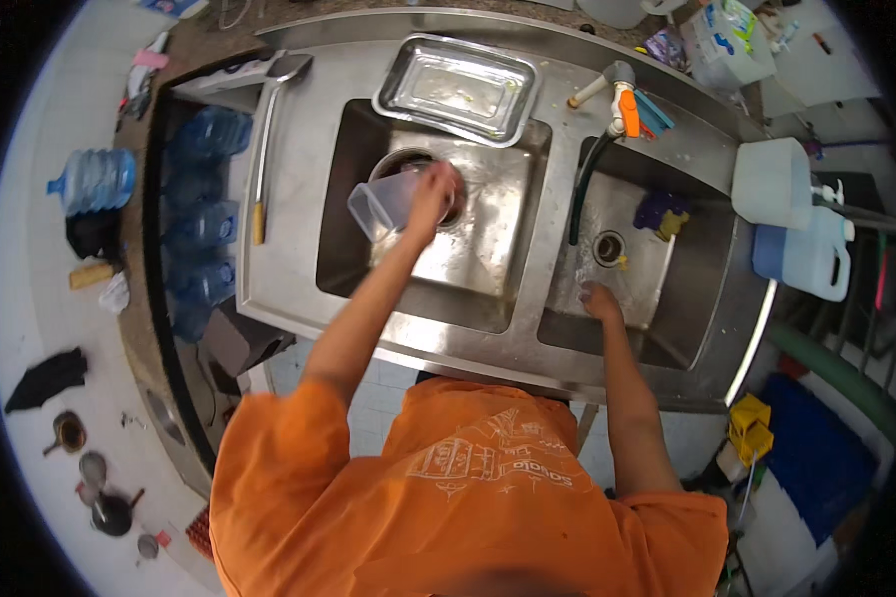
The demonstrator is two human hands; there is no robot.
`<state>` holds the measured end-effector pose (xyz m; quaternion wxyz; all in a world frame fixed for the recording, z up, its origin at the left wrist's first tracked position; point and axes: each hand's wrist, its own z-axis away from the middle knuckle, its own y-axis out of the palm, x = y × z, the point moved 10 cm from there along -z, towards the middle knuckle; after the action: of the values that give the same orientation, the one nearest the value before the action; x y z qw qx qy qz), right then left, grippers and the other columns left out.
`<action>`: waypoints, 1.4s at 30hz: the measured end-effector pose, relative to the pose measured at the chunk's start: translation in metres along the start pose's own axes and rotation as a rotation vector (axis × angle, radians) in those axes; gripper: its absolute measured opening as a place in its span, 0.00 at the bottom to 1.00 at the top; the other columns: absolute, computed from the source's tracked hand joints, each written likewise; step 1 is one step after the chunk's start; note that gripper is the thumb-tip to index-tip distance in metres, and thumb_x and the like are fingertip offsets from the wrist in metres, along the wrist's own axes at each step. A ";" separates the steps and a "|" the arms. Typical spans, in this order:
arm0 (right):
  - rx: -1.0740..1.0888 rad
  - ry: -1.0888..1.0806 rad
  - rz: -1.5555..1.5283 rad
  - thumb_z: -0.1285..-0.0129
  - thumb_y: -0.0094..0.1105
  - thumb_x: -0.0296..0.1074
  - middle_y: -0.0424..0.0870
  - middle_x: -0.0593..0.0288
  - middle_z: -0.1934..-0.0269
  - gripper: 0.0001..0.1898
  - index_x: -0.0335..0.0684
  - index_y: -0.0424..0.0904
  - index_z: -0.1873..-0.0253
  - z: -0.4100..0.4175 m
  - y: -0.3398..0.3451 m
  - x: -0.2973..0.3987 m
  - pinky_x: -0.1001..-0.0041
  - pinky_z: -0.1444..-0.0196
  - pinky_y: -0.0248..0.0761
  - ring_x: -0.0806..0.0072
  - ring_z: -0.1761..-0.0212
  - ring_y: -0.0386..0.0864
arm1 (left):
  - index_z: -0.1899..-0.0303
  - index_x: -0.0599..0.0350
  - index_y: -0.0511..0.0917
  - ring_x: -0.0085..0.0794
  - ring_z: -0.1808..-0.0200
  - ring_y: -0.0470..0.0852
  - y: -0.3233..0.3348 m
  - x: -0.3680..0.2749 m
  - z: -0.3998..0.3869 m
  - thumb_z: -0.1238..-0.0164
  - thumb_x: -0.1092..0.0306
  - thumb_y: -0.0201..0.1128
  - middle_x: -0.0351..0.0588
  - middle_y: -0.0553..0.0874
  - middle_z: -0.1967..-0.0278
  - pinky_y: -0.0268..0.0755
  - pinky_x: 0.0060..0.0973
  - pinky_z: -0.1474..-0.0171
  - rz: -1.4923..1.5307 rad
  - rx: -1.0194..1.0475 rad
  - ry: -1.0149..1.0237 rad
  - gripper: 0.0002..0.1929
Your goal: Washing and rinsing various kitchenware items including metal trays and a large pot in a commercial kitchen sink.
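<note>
My left hand [434, 198] is over the left basin [485, 246] of a stainless steel double sink, closed on the rim of a clear plastic container [392, 200]. The container is tilted above a round metal vessel [388, 160] that it partly hides; motion blurs this area. Low in the right basin [687, 298], my right hand [599, 300] hovers near the drain [608, 248], fingers slightly bent; what it touches is unclear. A purple cloth [655, 210] and a yellowish sponge or cloth [673, 224] lie at that basin's far right side.
A steel tray [455, 89] overlaps the left basin's far edge. A tap with an orange handle [628, 113] and a dark green hose [584, 190] reaches into the right basin. A long-handled ladle [265, 149] lies left; plastic jugs [773, 183] stand right.
</note>
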<state>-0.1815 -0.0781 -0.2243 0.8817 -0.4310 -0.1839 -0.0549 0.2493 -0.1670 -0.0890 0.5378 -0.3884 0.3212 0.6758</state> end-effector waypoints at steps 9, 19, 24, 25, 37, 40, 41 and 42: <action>-0.359 0.422 -0.663 0.25 0.52 0.35 0.83 0.46 0.44 0.18 0.32 0.75 0.37 0.159 -0.070 0.004 0.68 0.40 0.71 0.62 0.43 0.81 | 0.66 0.70 0.75 0.31 0.72 0.81 -0.002 -0.022 -0.077 0.29 0.67 0.51 0.51 0.81 0.69 0.80 0.32 0.71 0.221 -0.380 0.013 0.13; -0.346 0.161 -0.828 0.27 0.54 0.32 0.84 0.49 0.44 0.16 0.34 0.76 0.38 0.128 -0.112 0.116 0.72 0.41 0.71 0.65 0.42 0.81 | 0.53 0.64 0.78 0.30 0.65 0.82 -0.006 0.054 0.087 0.30 0.66 0.55 0.44 0.81 0.68 0.76 0.29 0.60 0.414 -0.102 -0.502 0.12; -0.307 0.072 -0.880 0.28 0.55 0.32 0.84 0.49 0.46 0.17 0.35 0.75 0.38 0.112 -0.121 0.121 0.70 0.42 0.73 0.64 0.45 0.83 | 0.26 0.62 0.53 0.34 0.62 0.84 0.064 0.047 0.167 0.22 0.59 0.49 0.50 0.79 0.56 0.79 0.26 0.59 1.997 0.619 -1.119 0.30; -0.292 0.056 -0.910 0.28 0.55 0.32 0.85 0.49 0.46 0.17 0.35 0.75 0.38 0.111 -0.121 0.119 0.69 0.43 0.74 0.64 0.46 0.84 | 0.26 0.61 0.53 0.36 0.62 0.84 0.068 0.045 0.174 0.22 0.58 0.49 0.51 0.79 0.56 0.79 0.27 0.59 2.066 0.583 -1.180 0.31; -0.149 0.203 -1.771 0.27 0.54 0.49 0.78 0.44 0.41 0.32 0.27 0.66 0.31 0.164 -0.166 0.014 0.64 0.39 0.72 0.62 0.44 0.80 | 0.27 0.67 0.56 0.36 0.35 0.73 0.240 0.018 0.162 0.28 0.56 0.59 0.56 0.75 0.36 0.66 0.32 0.35 -0.353 0.527 -0.238 0.36; -0.176 0.211 -1.103 0.27 0.52 0.43 0.72 0.40 0.34 0.30 0.27 0.63 0.29 0.132 -0.189 -0.031 0.65 0.35 0.69 0.57 0.37 0.76 | 0.34 0.67 0.65 0.39 0.45 0.79 0.300 0.105 0.140 0.25 0.61 0.55 0.53 0.81 0.44 0.69 0.36 0.40 -0.301 0.485 -0.493 0.25; -0.169 0.221 -1.103 0.27 0.52 0.43 0.72 0.40 0.34 0.30 0.27 0.63 0.29 0.115 -0.177 -0.051 0.65 0.35 0.69 0.57 0.37 0.76 | 0.36 0.66 0.66 0.42 0.47 0.81 0.312 0.135 0.125 0.25 0.59 0.54 0.55 0.82 0.46 0.71 0.37 0.43 -0.252 0.404 -0.428 0.24; -0.206 0.264 -0.808 0.28 0.51 0.40 0.71 0.38 0.33 0.30 0.27 0.61 0.28 0.097 -0.160 -0.078 0.65 0.33 0.67 0.55 0.35 0.75 | 0.36 0.66 0.66 0.42 0.47 0.81 0.325 0.182 0.109 0.25 0.59 0.54 0.55 0.82 0.46 0.71 0.37 0.43 -0.254 0.415 -0.438 0.24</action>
<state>-0.3216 -0.1072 -0.0806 0.7578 -0.3993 -0.2170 -0.4682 -0.1091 -0.0565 -0.1887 0.7419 -0.1527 0.2778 0.5908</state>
